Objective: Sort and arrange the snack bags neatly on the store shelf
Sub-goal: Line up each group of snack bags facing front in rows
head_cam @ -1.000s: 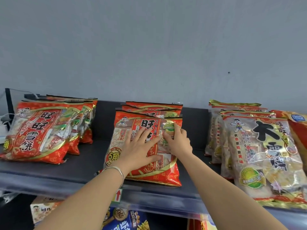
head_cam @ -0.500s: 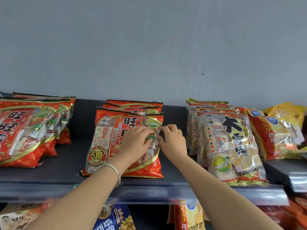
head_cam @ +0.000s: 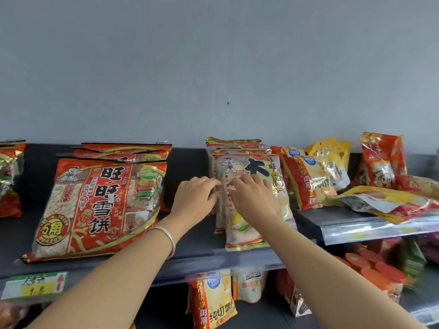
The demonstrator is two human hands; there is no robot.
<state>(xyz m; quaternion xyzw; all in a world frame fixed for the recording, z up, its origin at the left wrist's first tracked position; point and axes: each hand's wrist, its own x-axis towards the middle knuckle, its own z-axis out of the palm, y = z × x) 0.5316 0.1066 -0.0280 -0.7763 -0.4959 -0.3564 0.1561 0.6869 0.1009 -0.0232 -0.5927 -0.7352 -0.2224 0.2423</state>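
Observation:
A stack of big red rice-cracker bags (head_cam: 95,205) leans upright on the dark shelf (head_cam: 199,248), left of centre. To its right stands a row of pale gold-edged cracker bags (head_cam: 282,203). My left hand (head_cam: 194,198) touches the left edge of that row, fingers curled at the front bag's side. Laid flat on the front bag's face is my right hand (head_cam: 254,200), fingers spread. A silver bangle rings my left wrist. Neither hand has lifted a bag.
More red bags (head_cam: 9,176) stand at the far left. On the adjoining shelf at right, orange-yellow chip bags (head_cam: 308,181) stand and other bags (head_cam: 389,203) lie flat in disorder. Price strips run along the shelf fronts; lower shelves hold more snacks.
Both hands left the red bag stack and moved right onto the pale cracker bags. The view has swung right, bringing the messy right shelf into sight.

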